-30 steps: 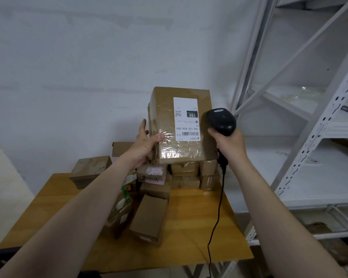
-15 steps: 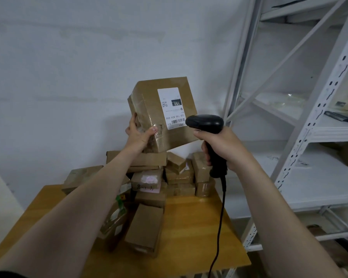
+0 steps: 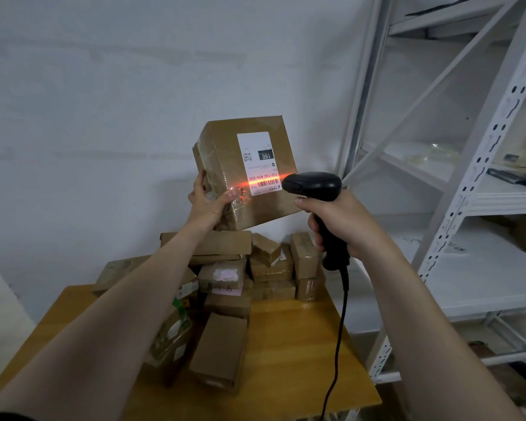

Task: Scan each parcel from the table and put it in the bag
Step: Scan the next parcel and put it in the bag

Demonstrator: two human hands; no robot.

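My left hand (image 3: 209,202) grips the lower left corner of a taped brown cardboard parcel (image 3: 225,165), held up tilted in front of the wall. Its white label (image 3: 258,162) faces me, upside down, marked 150. My right hand (image 3: 343,226) grips a black corded barcode scanner (image 3: 313,185), its head just right of the parcel. A red scan line runs across the label's barcode and onto the tape. No bag is in view.
A pile of several brown parcels (image 3: 222,278) lies on the wooden table (image 3: 301,360) below my hands. The scanner's cable (image 3: 337,335) hangs down over the table's right side. A white metal shelf rack (image 3: 474,183) stands to the right.
The red scan line has come on across the label. The parcel and scanner stay raised and close together; the scanner head now points at the barcode.
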